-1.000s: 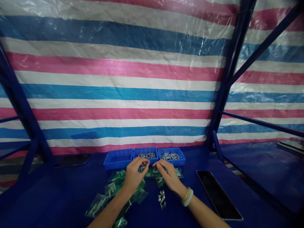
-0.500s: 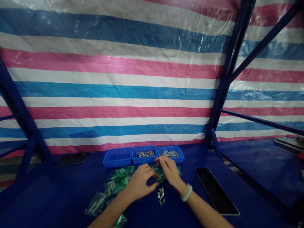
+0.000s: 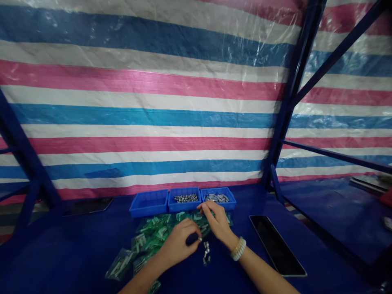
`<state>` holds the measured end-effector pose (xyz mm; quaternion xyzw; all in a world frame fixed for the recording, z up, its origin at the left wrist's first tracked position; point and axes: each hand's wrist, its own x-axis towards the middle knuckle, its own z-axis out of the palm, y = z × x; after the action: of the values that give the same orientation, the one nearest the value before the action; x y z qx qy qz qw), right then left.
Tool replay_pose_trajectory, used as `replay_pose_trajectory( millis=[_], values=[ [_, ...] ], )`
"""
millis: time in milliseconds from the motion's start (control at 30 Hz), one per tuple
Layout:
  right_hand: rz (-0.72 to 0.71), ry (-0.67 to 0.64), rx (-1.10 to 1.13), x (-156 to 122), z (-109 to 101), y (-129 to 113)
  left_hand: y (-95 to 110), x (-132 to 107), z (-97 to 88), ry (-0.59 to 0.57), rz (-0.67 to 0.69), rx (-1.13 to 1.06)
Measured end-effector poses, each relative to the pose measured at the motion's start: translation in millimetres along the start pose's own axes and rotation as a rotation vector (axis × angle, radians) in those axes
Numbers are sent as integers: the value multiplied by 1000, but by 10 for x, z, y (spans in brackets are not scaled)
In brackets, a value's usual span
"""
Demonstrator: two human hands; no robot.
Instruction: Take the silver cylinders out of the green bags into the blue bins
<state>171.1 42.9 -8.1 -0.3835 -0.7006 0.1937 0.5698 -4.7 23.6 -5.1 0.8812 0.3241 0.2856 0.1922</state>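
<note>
My left hand (image 3: 179,245) is curled in a pinch, its fingertips holding a small metal piece just above a little pile of metal pieces (image 3: 206,253) on the blue table. My right hand (image 3: 216,220) has its fingers bent down near the front of the rightmost blue tray (image 3: 218,199); what they hold is too small to see. A bead bracelet (image 3: 238,249) is on my right wrist. A heap of green and clear small bags (image 3: 154,234) lies under and left of both hands.
Three small blue trays stand in a row: the left one (image 3: 148,203) looks empty, the middle one (image 3: 185,199) and the right one hold metal pieces. A dark phone or tablet (image 3: 276,245) lies to the right. A dark flat thing (image 3: 88,205) lies at the left by the blue frame post (image 3: 27,163). A striped tarp hangs behind.
My left hand has come back from the middle tray toward me and down to the small pile of metal pieces. My right hand has moved a little toward the rightmost tray.
</note>
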Motion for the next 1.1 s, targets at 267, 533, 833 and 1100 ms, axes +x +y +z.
replay_pose_trajectory(
  millis=[267,533,833,1100],
  values=[
    [-173,-17,-40,-58,-2,-151,-91,69,-146,314,-188,-501],
    [-333,-75,-7,-75,27,-167,-149,56,-109,419,-290,-692],
    [-348,-116,0,-32,-3,-175,-129,51,-101,417,-366,-716],
    [-275,-58,-36,-41,-17,-232,-77,43,-71,369,-356,-788]
  ],
)
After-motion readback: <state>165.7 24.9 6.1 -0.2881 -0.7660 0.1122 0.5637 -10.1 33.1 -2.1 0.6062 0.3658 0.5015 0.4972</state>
